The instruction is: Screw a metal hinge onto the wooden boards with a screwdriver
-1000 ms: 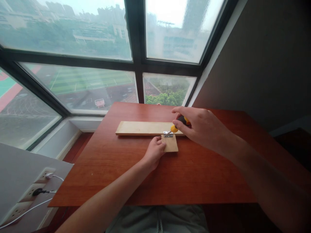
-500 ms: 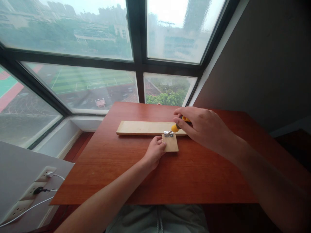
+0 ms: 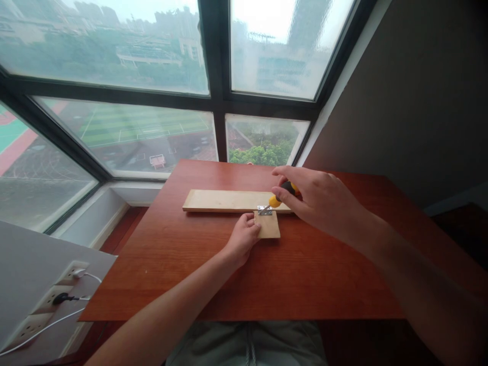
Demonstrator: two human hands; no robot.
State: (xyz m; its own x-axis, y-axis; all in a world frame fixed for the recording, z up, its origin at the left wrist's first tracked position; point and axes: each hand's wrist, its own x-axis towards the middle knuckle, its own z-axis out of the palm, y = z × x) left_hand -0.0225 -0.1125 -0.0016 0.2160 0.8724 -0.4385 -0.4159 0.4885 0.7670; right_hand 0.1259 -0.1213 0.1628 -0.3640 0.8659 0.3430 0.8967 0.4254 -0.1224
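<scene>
My right hand [image 3: 318,201] is closed round a screwdriver [image 3: 280,194] with a yellow and black handle. Its tip points down-left onto a small metal hinge [image 3: 265,210]. The hinge bridges a long pale wooden board [image 3: 224,200] and a small square wood piece [image 3: 270,227] in front of it. My left hand [image 3: 242,239] rests on the reddish table [image 3: 213,264], fingers curled against the left edge of the small wood piece, steadying it.
A large window with dark frames [image 3: 215,101] rises beyond the table's far edge. A dark wall [image 3: 412,101] stands to the right. At lower left, a white ledge holds wall sockets [image 3: 57,297] with a plug and white cables.
My right hand has turned the screwdriver handle slightly in place; the black part of the grip shows more now. My left hand and the boards have not moved.
</scene>
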